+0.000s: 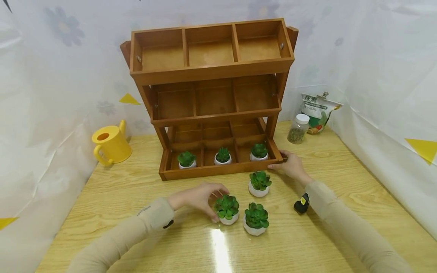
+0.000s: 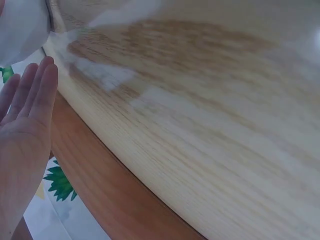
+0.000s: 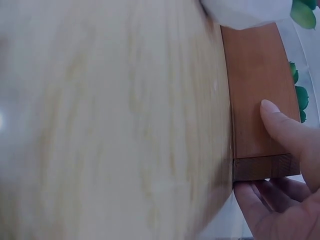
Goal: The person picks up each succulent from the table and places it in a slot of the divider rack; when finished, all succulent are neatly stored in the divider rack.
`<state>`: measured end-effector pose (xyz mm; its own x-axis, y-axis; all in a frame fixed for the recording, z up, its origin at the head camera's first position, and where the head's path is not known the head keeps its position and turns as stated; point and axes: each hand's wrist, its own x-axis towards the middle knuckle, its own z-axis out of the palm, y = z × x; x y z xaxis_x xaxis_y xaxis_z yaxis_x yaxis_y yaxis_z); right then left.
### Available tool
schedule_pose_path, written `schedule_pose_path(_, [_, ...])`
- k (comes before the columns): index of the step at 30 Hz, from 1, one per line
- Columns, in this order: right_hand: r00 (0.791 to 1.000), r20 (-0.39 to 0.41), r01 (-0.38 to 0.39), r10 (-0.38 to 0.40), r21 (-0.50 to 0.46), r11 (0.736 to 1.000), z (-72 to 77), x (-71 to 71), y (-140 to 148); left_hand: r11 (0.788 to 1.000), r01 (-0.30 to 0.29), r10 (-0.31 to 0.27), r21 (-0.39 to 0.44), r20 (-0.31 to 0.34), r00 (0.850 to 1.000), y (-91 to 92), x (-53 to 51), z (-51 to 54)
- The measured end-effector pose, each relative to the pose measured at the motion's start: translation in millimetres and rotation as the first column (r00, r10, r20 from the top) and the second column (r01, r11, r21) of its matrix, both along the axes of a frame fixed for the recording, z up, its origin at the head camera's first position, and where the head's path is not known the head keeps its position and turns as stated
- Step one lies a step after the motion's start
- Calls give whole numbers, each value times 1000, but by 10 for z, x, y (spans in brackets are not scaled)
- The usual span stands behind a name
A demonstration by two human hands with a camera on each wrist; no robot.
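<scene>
Bag lettering: 尿素 stood on the one bag [image 1: 317, 113] by the far right corner of the counter [image 1: 112, 197]; the line beneath was too small to read.
Sleeve print: small and unreadable on the left sleeve [image 1: 145, 220].
Succulents: six, in white pots.
In the rack [image 1: 215, 118]: three, namely the left plant [image 1: 186, 160], middle plant [image 1: 223, 156] and right plant [image 1: 259, 151], along the bottom tier's front edge.
Loose on the counter: three, namely the rackside plant [image 1: 259, 184], front plant [image 1: 255, 219] and handside plant [image 1: 227, 209].
Left hand [image 1: 201, 199]: fingers and thumb spread about the handside plant; contact could not be told.
Right hand [image 1: 290, 165]: fingers pinched the rack's front right corner.
Watering can [image 1: 114, 144]: one, yellow, near the counter's far left corner.
Jar [image 1: 298, 129]: one, white-lidded, beside the bag.
</scene>
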<state>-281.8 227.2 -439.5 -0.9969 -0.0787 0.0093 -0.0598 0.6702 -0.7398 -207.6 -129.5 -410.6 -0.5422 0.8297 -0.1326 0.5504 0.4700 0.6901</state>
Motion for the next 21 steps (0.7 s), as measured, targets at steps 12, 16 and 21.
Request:
schedule_pose_path(12, [1000,-2,21,-21,-6,1000,8,20,-22,999,42,-42,-13,-54,998,64,16,-56])
schedule_pose_path(16, [1000,-4,17,-17,-7,1000,2,13,-17,999,52,-53,-8,-62,997,70,19,-55])
schedule_pose_path(21, [1000,-17,8,-8,-23,1000,-17,7,-13,998,62,-60,14,-81,995,72,29,-61])
